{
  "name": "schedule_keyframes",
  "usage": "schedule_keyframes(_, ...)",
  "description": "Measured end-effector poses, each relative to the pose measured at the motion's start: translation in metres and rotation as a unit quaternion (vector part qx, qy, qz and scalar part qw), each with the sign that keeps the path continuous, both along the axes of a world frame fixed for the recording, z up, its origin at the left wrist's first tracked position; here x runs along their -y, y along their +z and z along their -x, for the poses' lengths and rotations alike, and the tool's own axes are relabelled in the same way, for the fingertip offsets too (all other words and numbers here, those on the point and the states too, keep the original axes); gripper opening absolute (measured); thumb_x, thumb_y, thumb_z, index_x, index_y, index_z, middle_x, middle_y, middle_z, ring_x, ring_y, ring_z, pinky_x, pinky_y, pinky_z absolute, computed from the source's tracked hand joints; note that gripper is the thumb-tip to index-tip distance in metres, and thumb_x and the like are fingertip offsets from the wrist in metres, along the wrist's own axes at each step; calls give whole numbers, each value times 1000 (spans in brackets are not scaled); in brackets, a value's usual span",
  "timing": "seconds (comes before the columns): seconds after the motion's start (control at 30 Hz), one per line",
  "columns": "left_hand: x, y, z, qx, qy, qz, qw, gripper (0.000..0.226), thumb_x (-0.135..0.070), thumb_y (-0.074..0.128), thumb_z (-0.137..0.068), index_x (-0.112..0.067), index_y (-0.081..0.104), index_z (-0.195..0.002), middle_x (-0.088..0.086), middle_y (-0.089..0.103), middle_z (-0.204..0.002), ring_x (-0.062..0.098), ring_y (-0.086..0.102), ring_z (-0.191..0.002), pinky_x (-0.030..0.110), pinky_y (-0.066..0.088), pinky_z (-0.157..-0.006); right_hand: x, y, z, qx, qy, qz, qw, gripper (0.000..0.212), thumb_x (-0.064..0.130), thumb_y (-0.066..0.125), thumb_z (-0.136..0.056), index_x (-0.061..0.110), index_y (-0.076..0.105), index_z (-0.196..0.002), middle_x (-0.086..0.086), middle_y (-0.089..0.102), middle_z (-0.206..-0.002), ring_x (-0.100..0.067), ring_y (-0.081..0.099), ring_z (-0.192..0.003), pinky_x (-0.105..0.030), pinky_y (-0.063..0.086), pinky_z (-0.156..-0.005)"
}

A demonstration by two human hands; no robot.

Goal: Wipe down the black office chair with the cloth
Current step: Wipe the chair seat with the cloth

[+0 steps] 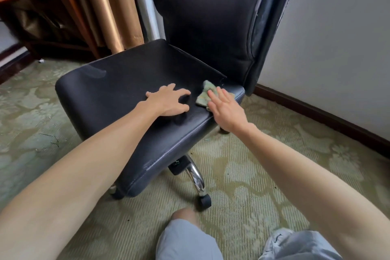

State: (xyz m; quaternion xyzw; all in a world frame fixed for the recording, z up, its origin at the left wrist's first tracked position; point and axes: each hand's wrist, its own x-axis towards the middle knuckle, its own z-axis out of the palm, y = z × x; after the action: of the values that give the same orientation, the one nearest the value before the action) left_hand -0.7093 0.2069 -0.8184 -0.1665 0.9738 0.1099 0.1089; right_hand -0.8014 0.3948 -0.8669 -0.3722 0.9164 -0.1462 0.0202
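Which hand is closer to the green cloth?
Right. The right hand lies flat on the cloth, pressing it to the chair seat. The left hand rests on the seat just left of the cloth, not touching it.

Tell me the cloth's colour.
Pale green cloth, mottled yellow; head view, under the right hand.

One view only: a wide-angle head camera, facing forward and down from above the person's knees (185, 236). The chair (118, 95) stands near, centre frame, backrest cropped at top. The floor (242, 186) fills the lower frame.
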Motion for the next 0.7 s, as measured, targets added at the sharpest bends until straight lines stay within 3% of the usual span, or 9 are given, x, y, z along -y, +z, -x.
schedule_keyframes(0.2, -8, -10, 18, 62, -5, -19, 998, 64, -67, 43, -90, -57, 16, -147, 0, -5, -165, 30, -10, -150, 74, 4, -109, -14, -7, 25, 28, -55, 45, 997, 51, 38, 20, -105, 20, 17, -153, -5, 7, -161, -20, -1, -149, -31, -2, -118)
schedule_keyframes(0.47, -21, -13, 44, 75, 38, -22, 996, 67, -68, 42, -89, -57, 13, -148, 3, -8, -164, 34, -13, -149, 78, 5, -105, -6, -5, 61, 85, -57, 99, 990, 47, 33, 27, -106, 21, 28, -151, -1, 13, -161, -14, 3, -148, -30, 7, -117)
schedule_keyframes(0.7, -28, -9, 64, 82, 55, -9, 995, 72, -75, 40, -86, -55, 12, -149, 4, -4, -164, 38, -7, -148, 76, 13, -105, -4, -32, 9, 93, -67, 288, 951, 41, 34, 40, -102, 25, 45, -142, 8, 28, -155, -5, 14, -146, -31, 13, -119)
